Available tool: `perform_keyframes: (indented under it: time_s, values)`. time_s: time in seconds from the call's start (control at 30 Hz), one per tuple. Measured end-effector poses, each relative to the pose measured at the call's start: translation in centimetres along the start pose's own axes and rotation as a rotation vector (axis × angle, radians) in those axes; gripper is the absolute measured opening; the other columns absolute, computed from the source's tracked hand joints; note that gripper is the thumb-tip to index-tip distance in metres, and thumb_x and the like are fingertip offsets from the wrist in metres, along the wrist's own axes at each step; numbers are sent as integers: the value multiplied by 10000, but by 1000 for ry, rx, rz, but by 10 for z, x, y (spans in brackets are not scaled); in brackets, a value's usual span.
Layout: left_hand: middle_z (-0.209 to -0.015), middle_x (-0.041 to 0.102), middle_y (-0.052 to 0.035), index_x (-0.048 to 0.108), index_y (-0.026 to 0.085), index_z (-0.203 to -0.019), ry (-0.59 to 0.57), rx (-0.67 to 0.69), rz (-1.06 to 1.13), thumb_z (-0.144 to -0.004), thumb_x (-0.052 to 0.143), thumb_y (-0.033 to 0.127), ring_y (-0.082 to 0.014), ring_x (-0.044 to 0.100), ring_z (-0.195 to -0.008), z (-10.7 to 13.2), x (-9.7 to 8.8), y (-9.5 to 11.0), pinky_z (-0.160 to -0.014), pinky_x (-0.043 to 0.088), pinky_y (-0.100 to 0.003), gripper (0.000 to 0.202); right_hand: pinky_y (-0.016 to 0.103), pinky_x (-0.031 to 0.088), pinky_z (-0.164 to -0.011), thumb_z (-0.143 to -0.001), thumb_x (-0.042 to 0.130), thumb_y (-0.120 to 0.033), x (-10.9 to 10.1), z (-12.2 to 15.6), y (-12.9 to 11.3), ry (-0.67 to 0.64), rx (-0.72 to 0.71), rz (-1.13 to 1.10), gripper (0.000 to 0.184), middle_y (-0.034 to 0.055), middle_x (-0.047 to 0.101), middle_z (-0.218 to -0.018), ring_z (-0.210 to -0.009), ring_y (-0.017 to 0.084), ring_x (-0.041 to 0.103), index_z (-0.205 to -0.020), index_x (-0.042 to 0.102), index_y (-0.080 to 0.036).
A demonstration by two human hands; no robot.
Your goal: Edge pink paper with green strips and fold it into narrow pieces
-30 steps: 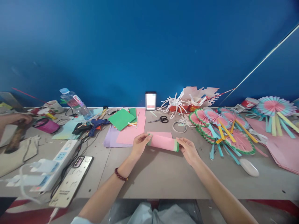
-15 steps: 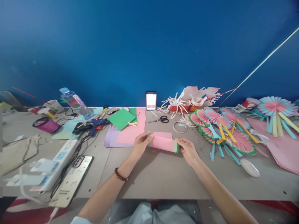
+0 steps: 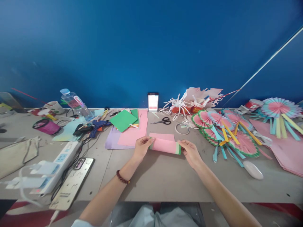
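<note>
A pink paper sheet with green edges (image 3: pixel 164 145) lies folded over on the grey table (image 3: pixel 165 179) in front of me. My left hand (image 3: pixel 141 147) pinches its left end, fingers closed on the fold. At the right end, my right hand (image 3: pixel 190 152) grips the green-edged side the same way. A beaded bracelet sits on my left wrist.
Coloured paper sheets (image 3: pixel 129 126) and scissors (image 3: pixel 163 121) lie behind my hands. Finished paper fans (image 3: pixel 227 129) spread to the right, with a white mouse-like object (image 3: pixel 253 170). A power strip (image 3: pixel 54 167), phone (image 3: pixel 81 164), glue gun (image 3: pixel 94 127) and bottle (image 3: pixel 75 104) fill the left.
Another person's arm at the far left edge has left the view. My hands stay on the pink paper, the left fingers shifting slightly along the fold.
</note>
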State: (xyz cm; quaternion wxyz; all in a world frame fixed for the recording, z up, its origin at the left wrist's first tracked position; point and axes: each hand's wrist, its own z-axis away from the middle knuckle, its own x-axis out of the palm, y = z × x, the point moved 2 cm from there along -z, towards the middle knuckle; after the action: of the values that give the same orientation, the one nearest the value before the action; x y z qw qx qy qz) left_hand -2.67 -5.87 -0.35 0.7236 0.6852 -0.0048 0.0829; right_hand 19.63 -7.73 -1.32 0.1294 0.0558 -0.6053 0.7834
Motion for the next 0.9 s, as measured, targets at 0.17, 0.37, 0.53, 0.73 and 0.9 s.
perform_keyframes:
  time_s: [0.17,0.37,0.53,0.73,0.9]
  values:
    - [-541,560,23,636,153,-537,-27,25,10,-590,765,463,-98,462,-563,1,1,2,-586,380,-230,340,222,298,-468,-602,751,-502,-1,-1,0,1,-20,61,411,-52,442,-500,-475,87,408,-552,498,-182]
    - [-640,629,-6,678,151,-618,-33,45,7,-609,760,422,-120,517,-630,2,2,3,-632,407,-242,283,290,470,-638,-730,644,-467,-3,1,-8,36,-387,445,293,41,640,-736,-675,171,582,-769,635,-177]
    - [-675,645,-24,694,151,-651,-96,115,-35,-672,732,371,-127,534,-648,7,6,5,-633,411,-247,224,365,472,-840,-836,566,-319,19,20,-33,-139,-699,901,177,82,683,-936,-908,220,610,-927,660,-199]
    - [-701,659,-38,708,162,-682,-159,229,-121,-726,696,343,-134,545,-656,16,9,12,-642,411,-256,186,328,488,-795,-845,563,-276,56,27,-54,-286,-726,998,129,45,713,-884,-862,201,639,-846,679,-220]
    - [-671,646,-39,707,162,-687,-157,273,-130,-739,681,361,-134,530,-631,16,9,15,-608,402,-258,208,295,494,-699,-799,608,-269,65,17,-51,-278,-602,893,116,40,718,-803,-730,178,639,-767,691,-195]
